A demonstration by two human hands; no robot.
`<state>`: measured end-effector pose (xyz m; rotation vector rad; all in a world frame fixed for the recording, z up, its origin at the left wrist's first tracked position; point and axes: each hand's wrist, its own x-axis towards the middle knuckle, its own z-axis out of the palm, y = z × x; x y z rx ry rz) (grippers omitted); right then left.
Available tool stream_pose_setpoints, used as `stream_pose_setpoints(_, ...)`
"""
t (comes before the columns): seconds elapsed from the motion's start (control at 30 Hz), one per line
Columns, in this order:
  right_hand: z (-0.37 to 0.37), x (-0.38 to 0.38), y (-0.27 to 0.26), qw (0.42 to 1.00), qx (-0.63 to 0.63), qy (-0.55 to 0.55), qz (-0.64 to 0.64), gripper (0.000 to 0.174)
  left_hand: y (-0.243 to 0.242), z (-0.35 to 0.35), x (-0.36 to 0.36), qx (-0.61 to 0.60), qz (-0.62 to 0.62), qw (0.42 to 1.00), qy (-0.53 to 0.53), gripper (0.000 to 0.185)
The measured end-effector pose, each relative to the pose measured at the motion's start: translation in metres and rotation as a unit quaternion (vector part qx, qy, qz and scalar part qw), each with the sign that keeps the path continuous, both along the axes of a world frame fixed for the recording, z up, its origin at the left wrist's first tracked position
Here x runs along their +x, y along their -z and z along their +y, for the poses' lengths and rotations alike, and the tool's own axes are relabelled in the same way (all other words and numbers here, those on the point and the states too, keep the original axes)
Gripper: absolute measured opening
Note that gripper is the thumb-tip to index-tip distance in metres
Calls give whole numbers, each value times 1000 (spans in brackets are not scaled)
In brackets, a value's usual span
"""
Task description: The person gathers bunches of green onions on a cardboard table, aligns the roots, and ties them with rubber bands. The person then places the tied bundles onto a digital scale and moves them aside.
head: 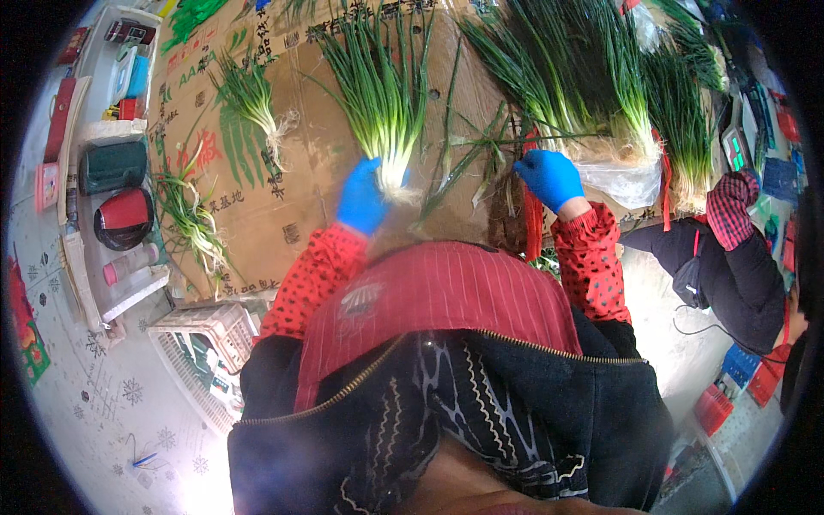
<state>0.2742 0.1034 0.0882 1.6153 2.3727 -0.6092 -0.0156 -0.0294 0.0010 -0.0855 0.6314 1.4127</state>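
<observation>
My left hand (362,198), in a blue glove, grips a bunch of scallions (389,109) just above its roots. The white ends point towards me and the green leaves fan out away. My right hand (551,180), also blue-gloved, is curled beside a hanging red strip (533,212); whether anything is between its fingers is hidden. Loose scallion leaves (463,158) lie between my two hands. Beyond my right hand, thick scallion bunches (553,77) rest with their roots over clear plastic film (618,183).
Flattened printed cardboard (277,206) covers the table. A small scallion bunch (254,103) and wilted scraps (193,225) lie left. A foam box (96,132) stands beyond the left edge, a plastic crate (206,347) below. At right are a lit scale display (734,151) and another person's sleeve (730,215).
</observation>
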Motion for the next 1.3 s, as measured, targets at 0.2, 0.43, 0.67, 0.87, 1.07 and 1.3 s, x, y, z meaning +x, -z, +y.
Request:
stream_pose_setpoints(0.2,-56,-82,35,848,-208,123,471,44,-21,7,6,54,369,925,74,43)
stream_pose_setpoints(0.43,-47,-123,33,703,-359,183,586,45,-83,9,14,180,633,747,93,44)
stream_pose_setpoints(0.67,-39,-117,12,539,-526,190,630,35,-47,22,-2,39,375,926,34,35)
stream_pose_setpoints(0.87,-58,-121,62,634,-507,296,503,30,8,23,0,-76,289,954,33,29)
stream_pose_setpoints(1.07,-66,-107,88,582,-521,261,568,33,8,13,2,10,268,963,22,34)
stream_pose_setpoints(1.3,-47,-108,62,892,-12,50,450,34,-2,10,8,-67,269,961,14,34)
